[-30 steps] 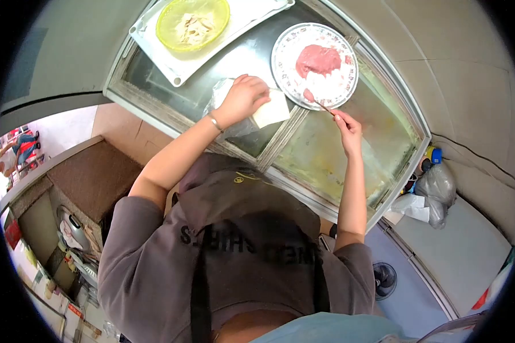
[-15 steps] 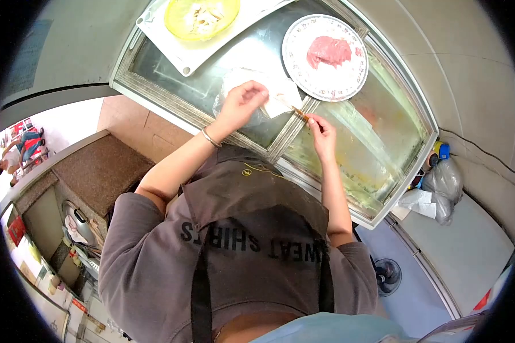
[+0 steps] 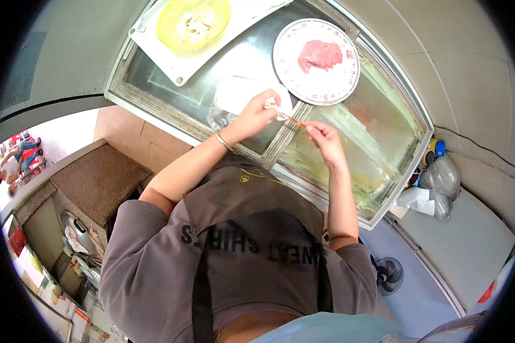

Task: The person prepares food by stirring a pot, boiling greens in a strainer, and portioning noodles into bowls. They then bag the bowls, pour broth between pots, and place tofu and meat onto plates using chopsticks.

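Observation:
My left hand (image 3: 260,117) is closed around a small, crumpled white dough wrapper (image 3: 278,112). In my right hand (image 3: 325,139) a thin brownish-orange stick (image 3: 296,122) is pinched, its far end reaching the wrapper. Whether any filling is inside the wrapper is hidden by my fingers. A pile of thin white wrappers (image 3: 234,91) lies on clear plastic (image 3: 218,119) just beyond my left hand. Past my right hand stands a white patterned plate (image 3: 340,86) bearing a lump of pink minced meat (image 3: 320,55).
A yellow bowl (image 3: 165,35) with several pale folded pieces sits on a white board (image 3: 180,71) at the far left. All this rests on a glass-topped counter with a metal frame (image 3: 289,131). Grey plastic bags (image 3: 442,180) lie to the right, beside a wall.
My left hand has moved slightly right and closed on the wrapper, which was spread flatter before and now looks gathered. The stick still meets it, and the view has shifted a little.

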Tool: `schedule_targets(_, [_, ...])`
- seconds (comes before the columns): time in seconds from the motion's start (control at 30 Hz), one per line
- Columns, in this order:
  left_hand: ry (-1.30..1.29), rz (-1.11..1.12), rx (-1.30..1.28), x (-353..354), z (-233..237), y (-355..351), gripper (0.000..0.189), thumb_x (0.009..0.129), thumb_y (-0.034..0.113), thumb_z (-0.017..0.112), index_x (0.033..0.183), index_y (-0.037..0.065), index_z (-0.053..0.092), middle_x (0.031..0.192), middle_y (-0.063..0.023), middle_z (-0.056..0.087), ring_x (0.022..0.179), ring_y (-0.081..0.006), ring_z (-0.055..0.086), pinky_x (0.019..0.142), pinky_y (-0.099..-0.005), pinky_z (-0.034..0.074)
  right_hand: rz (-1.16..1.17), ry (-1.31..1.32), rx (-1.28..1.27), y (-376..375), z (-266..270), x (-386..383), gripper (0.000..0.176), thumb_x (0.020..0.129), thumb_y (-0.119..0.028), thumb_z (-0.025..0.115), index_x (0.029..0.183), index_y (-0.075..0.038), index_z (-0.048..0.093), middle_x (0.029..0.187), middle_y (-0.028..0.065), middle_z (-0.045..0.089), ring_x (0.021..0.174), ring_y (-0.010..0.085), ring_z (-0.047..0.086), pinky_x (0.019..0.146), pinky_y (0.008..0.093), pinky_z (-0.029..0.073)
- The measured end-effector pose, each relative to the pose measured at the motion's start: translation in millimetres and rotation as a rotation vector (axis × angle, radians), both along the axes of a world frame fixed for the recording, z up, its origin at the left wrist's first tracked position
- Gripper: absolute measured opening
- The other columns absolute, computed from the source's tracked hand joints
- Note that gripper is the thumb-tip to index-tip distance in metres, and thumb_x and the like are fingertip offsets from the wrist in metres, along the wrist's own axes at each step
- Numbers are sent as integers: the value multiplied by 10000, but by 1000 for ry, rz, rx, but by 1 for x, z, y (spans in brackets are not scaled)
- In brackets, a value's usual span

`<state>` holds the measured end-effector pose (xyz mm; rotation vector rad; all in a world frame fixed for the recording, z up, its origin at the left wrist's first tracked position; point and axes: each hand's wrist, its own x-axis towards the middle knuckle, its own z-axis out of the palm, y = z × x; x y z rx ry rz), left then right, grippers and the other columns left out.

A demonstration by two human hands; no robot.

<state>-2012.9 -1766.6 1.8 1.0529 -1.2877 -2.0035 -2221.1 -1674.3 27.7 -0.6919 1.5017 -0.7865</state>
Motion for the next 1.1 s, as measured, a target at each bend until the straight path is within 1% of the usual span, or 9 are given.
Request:
schedule_targets(0.07, [-404,-128,-667,9,9,-12,167,774,-13,512,922,36,453,829,-118,497,650,-171,542,589,-281,448,212,174,-98,-17,-3,-27,190,852,-151,562,966,-36,661,726,-22,593,668,85,512,632,232,425])
schedule_targets(0.17, [-502,-7,-869,12,4,-29,165,791,36,556,921,33,455,816,-158,505,649,-184,559,577,-312,459,80,598,-364,-57,-8,-68,168,835,-118,557,934,-41,669,808,64,655,749,155,590,694,295,450])
schedule_targets(0.23, [-480,-21,-785,10,11,-35,173,822,100,580,920,32,454,810,-169,534,657,-186,571,589,-323,468,77,958,-524,-84,-18,-91,186,812,-85,556,952,-110,675,874,93,612,783,259,595,706,307,455])
schedule_targets(0.4, [-242,-54,-335,11,31,-34,159,912,174,499,930,21,460,728,-66,567,566,-121,559,567,-248,469,233,924,-383,-104,-31,-116,182,820,-82,553,952,-106,675,887,74,607,787,222,590,706,269,444])
schedule_targets(0.53, [-102,-46,-180,21,6,-32,175,911,192,499,927,20,471,676,-49,577,544,-92,560,493,-235,438,110,718,-414,-105,-45,-131,176,827,-83,549,951,-92,673,869,76,606,790,204,590,705,272,441])
schedule_targets(0.6, [44,-3,123,22,20,-33,164,921,208,489,925,45,478,632,-23,559,539,-92,553,487,-210,429,146,783,-400,-96,-47,-127,173,828,-83,548,950,-82,671,869,72,602,793,199,585,708,273,439])
schedule_targets(0.77, [1,-19,93,32,24,-28,172,924,234,484,902,64,477,624,-16,537,521,-90,531,491,-200,428,240,826,-359,-71,-50,-126,169,826,-81,551,947,-59,667,864,62,580,807,187,566,726,270,428])
schedule_targets(0.87, [-53,-35,75,35,28,-25,187,931,247,469,864,72,471,646,-13,529,523,-92,523,504,-204,431,227,583,-333,-59,-48,-127,172,824,-74,555,954,-52,665,880,59,580,840,169,551,756,272,414])
schedule_targets(1.1, [7,-19,162,37,22,-15,257,953,278,404,826,72,492,710,-2,509,596,-92,536,545,-219,444,224,461,-378,-68,-18,-105,171,835,-72,550,962,-27,655,916,56,597,857,151,544,774,268,412])
